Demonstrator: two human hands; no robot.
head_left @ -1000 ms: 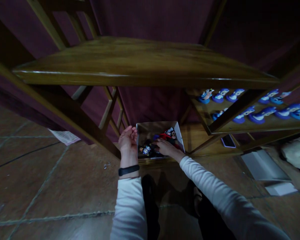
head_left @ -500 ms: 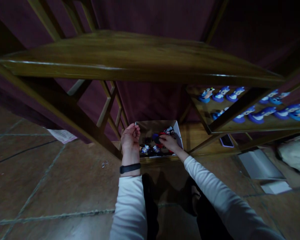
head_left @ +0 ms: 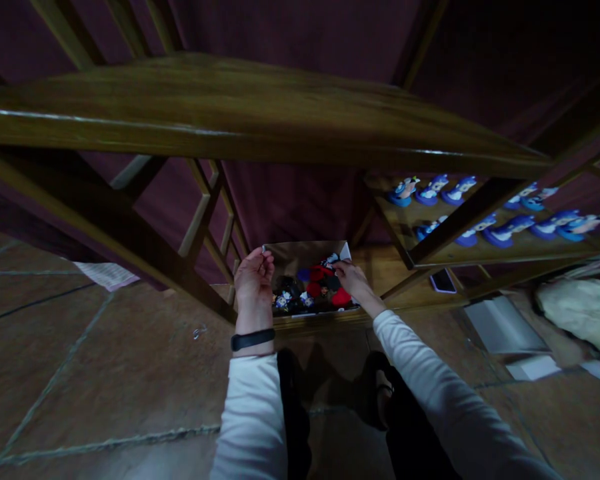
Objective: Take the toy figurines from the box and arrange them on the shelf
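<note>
A shallow cardboard box (head_left: 307, 251) with white outer sides sits on the low wooden shelf. Inside lie several small figurines, among them blue-and-white ones (head_left: 283, 300) and red-and-black pieces (head_left: 341, 297). My left hand (head_left: 254, 279) is at the box's left edge, palm turned up and fingers curled in; whatever they close on is too small to tell. Reaching over the right side, my right hand (head_left: 353, 280) has its fingertips pinched together among the figurines, beside a black-and-white one (head_left: 333, 259). What it grips is hidden by the fingers.
A wooden beam (head_left: 260, 110) crosses above my hands. On the right, blue-based figurines (head_left: 507, 230) stand on a raised shelf (head_left: 450, 252). Below it lies a phone (head_left: 443, 281). Grey-white flat boxes (head_left: 505, 325) and a pale bag (head_left: 580, 310) are on the floor.
My right hand has shifted from the middle of the box toward its right side, uncovering red and black pieces. My left hand stays at the left edge. The whole view has shifted slightly.
</note>
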